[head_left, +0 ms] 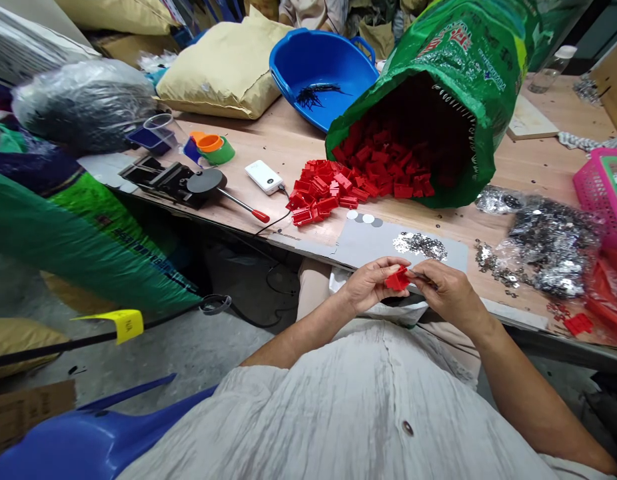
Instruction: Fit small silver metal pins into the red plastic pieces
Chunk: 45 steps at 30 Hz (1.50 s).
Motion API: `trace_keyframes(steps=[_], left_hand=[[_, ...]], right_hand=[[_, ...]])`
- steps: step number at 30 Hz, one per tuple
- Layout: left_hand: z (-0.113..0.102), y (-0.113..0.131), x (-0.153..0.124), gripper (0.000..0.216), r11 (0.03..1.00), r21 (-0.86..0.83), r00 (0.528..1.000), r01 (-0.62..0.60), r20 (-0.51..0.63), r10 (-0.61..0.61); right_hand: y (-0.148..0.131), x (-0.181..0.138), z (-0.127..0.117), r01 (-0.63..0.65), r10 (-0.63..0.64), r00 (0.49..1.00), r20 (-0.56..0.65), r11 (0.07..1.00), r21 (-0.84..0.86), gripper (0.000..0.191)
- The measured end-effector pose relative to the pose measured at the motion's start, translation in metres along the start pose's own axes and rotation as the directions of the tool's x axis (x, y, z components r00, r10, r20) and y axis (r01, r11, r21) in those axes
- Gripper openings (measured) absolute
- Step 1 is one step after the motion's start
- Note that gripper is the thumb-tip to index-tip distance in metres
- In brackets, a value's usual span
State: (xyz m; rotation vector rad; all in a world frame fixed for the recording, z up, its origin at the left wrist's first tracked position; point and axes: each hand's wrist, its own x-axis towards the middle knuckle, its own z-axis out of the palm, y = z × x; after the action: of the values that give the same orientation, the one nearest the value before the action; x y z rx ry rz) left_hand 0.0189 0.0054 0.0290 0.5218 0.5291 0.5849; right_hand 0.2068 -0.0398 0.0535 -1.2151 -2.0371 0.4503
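My left hand (369,285) and my right hand (444,288) meet in front of my chest, just below the table edge. Between them sits a small red plastic part (397,279), gripped by the left fingers. The right fingers pinch against its right side, perhaps on a small metal piece, too small to make out. A pile of the same red parts (324,191) lies on the wooden table (288,143), spilling from a green sack (453,87) lying on its side. Small shiny metal pieces (421,245) lie on a grey sheet (373,248) just beyond my hands.
A blue basin (321,70) stands behind the pile. A white power bank (264,177), a black hand press with a red-tipped lever (198,185) and cups sit at left. Bags of metal pieces (553,247) and a pink basket (601,193) are at right. A blue chair (88,433) is beside me.
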Motion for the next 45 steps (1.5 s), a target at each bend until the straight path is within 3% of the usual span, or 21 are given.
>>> trace_keyframes(steps=[3, 7, 13, 22, 30, 33, 36, 39, 41, 43, 45], left_hand=[[0.004, 0.001, -0.002, 0.029, 1.000, -0.007, 1.000, -0.007, -0.020, 0.007], [0.006, 0.002, -0.003, 0.032, 1.000, -0.020, 0.999, -0.011, -0.052, 0.010], [0.005, 0.000, -0.001, 0.034, 0.999, 0.012, 0.997, -0.030, -0.066, 0.031], [0.010, -0.003, 0.000, 0.033, 0.997, 0.075, 0.998, -0.034, -0.048, 0.038], [0.004, -0.009, 0.006, 0.037, 0.993, 0.115, 0.998, -0.003, -0.066, 0.011], [0.003, -0.010, 0.007, 0.040, 0.977, 0.203, 0.991, -0.072, -0.094, 0.092], [0.002, -0.013, 0.006, 0.045, 0.847, 0.451, 0.940, -0.282, -0.047, 0.338], [-0.001, -0.015, 0.005, 0.040, 0.467, 0.742, 0.810, -0.480, 0.172, 0.560], [-0.003, -0.017, 0.004, 0.034, 0.222, 0.819, 0.723, -0.529, 0.297, 0.624], [-0.004, -0.018, 0.003, 0.028, 0.123, 0.840, 0.689, -0.529, 0.341, 0.640], [-0.003, -0.019, 0.001, 0.027, 0.135, 0.850, 0.705, -0.509, 0.321, 0.632]], right_hand=[[-0.002, 0.001, -0.003, -0.033, 0.031, 0.998, 0.045, 0.999, 0.041, 0.016], [0.000, 0.000, -0.010, -0.169, 0.146, 0.979, 0.139, 0.971, 0.167, 0.018], [0.013, -0.008, -0.009, -0.453, 0.429, 0.891, 0.145, 0.836, 0.310, 0.022], [0.013, -0.006, 0.004, -0.509, 0.484, 0.855, 0.188, 0.711, 0.486, 0.027], [0.017, -0.012, 0.018, -0.513, 0.498, 0.853, 0.156, 0.743, 0.430, 0.024], [0.021, -0.015, 0.021, -0.527, 0.538, 0.835, 0.114, 0.725, 0.442, 0.024], [0.026, -0.018, 0.023, -0.532, 0.570, 0.821, 0.041, 0.735, 0.421, 0.025], [0.027, -0.020, 0.024, -0.535, 0.584, 0.811, -0.005, 0.746, 0.397, 0.026], [0.026, -0.022, 0.027, -0.537, 0.597, 0.802, -0.008, 0.728, 0.427, 0.028], [0.024, -0.023, 0.030, -0.535, 0.615, 0.788, -0.003, 0.688, 0.491, 0.030], [0.022, -0.025, 0.033, -0.535, 0.640, 0.769, 0.013, 0.632, 0.561, 0.035]])
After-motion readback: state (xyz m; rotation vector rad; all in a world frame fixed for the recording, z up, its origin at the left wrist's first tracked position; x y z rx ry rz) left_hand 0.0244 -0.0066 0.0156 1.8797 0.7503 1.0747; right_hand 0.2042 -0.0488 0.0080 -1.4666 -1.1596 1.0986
